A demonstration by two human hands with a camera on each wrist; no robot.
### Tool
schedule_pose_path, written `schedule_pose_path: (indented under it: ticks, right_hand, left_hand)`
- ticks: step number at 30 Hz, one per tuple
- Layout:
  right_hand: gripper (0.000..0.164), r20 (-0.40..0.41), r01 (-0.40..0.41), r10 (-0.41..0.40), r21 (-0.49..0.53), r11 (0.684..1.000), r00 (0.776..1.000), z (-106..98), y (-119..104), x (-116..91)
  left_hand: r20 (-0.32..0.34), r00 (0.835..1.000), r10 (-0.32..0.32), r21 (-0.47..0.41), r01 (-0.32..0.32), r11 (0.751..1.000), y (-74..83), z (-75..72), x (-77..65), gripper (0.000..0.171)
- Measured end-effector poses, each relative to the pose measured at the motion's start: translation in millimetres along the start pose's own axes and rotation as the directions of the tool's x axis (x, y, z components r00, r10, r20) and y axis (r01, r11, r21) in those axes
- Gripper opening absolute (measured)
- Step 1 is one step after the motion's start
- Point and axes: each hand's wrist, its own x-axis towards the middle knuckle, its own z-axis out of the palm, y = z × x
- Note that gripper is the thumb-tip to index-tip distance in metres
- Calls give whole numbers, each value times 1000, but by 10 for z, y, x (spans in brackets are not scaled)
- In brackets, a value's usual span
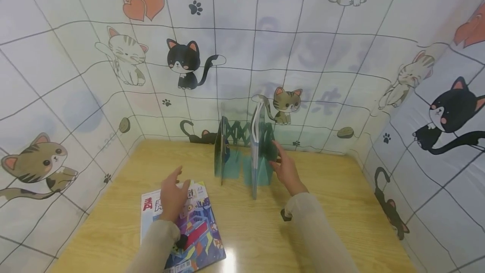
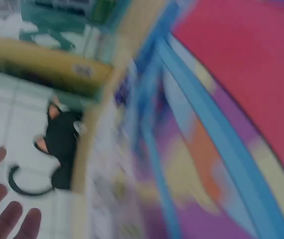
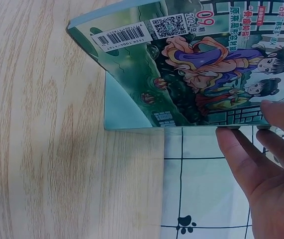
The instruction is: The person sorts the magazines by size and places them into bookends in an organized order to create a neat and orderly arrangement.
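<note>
On the table is a colourful magazine (image 1: 201, 231). My left hand (image 1: 174, 199) is over its upper part, fingers spread and holding nothing. In the left wrist view the magazine (image 2: 196, 149) is blurred and large, with the left fingers (image 2: 15, 214) off to one side. A teal expandable book stand (image 1: 233, 167) stands upright near the back wall. Inside its right end stand thin magazines (image 1: 256, 138), one with an illustrated cover (image 3: 221, 69). My right hand (image 1: 286, 169) pinches the stand's right end plate at its far edge, thumb on the face, fingertips partly hidden.
The wooden table (image 1: 322, 205) meets a wall sheet (image 1: 235, 54) printed with cats and grid lines behind it and at both sides. Another thin book (image 1: 222, 151) stands at the stand's left end, with a gap between it and the right-hand magazines.
</note>
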Motion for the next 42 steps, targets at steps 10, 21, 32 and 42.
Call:
schedule_pose_path:
  ticks: [10,21,32,42]
  right_hand:
    - [82,-4,-5,5,-1,1000,1000,-12,36,7]
    - [80,9,-8,7,19,1000,1000,4,-12,-17]
    - [79,2,13,-13,15,1000,1000,-20,-3,-25]
    - [79,8,19,-19,24,1000,1000,-17,12,-23]
  left_hand:
    - [23,965,260,-18,-260,966,946,434,155,71]
    - [2,937,350,7,-350,937,1191,711,264,60]
    - [41,936,350,56,-352,934,1077,812,167,59]
    - [34,928,371,73,-373,925,1052,845,128,62]
